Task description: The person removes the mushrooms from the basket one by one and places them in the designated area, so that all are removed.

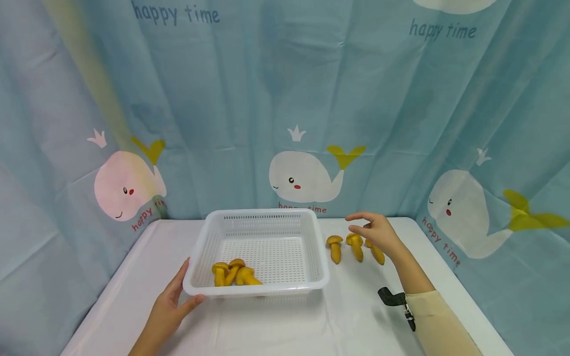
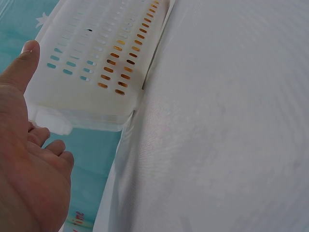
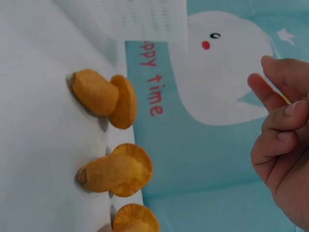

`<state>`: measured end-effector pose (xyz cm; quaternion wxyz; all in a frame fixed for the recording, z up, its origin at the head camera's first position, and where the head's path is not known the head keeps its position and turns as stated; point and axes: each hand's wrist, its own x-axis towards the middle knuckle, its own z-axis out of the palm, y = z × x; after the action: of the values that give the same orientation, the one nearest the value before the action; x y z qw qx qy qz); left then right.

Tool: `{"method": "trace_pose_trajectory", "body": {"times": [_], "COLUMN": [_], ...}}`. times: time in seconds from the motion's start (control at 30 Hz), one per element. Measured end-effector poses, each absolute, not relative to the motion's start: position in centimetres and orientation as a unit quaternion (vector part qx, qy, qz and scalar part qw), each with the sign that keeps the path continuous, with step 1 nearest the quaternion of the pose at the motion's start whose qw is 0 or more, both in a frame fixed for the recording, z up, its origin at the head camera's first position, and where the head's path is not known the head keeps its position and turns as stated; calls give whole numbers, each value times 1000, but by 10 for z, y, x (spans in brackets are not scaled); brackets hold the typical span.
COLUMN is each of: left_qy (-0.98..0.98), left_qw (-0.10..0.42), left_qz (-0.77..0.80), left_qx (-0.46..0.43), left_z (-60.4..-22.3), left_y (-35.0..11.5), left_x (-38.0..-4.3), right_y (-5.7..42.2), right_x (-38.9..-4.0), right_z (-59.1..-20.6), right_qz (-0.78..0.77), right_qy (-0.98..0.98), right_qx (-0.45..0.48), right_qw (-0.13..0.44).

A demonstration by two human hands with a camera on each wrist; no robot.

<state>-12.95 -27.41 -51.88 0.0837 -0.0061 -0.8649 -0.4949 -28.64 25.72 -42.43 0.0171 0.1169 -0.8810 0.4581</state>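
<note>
A white plastic basket (image 1: 256, 292) with slotted walls stands on the table and holds several yellow-brown toy mushrooms (image 1: 220, 274) in its front left part. My left hand (image 1: 166, 304) grips the basket's front left corner, thumb at the front rim and fingers along the left side. To the right of the basket, three more mushrooms (image 1: 335, 249) lie in a row, stems toward me. Above this row hovers my right hand (image 1: 376, 231), thumb and index finger apart with nothing between them. In the right wrist view its other fingers are loosely bent, apart from the nearest mushroom (image 3: 94, 92).
A white cloth covers the table (image 1: 356, 316). Behind and at both sides hangs a blue curtain (image 1: 231, 168) printed with whales, meeting the table's back edge. A black wrist mount (image 1: 394, 298) juts from the right sleeve over the table.
</note>
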Motion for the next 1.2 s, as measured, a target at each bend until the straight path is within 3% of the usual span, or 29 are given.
{"method": "trace_pose_trajectory", "body": {"times": [0.6,1.2], "left_qy": [-863,-862], "left_qw": [81,86], "left_qz": [-499,-499], "left_qx": [-8,-16], "left_z": [-520,-519], "left_y": [-274,-275], "left_x": [-131,-130], "right_y": [219,161], "right_x": [-277,-269], "right_z": [-412,-403], "right_qz": [487,475], "right_qy": [-863,-852], "right_qx": [131,221], "right_qw": [-11,-8]}}
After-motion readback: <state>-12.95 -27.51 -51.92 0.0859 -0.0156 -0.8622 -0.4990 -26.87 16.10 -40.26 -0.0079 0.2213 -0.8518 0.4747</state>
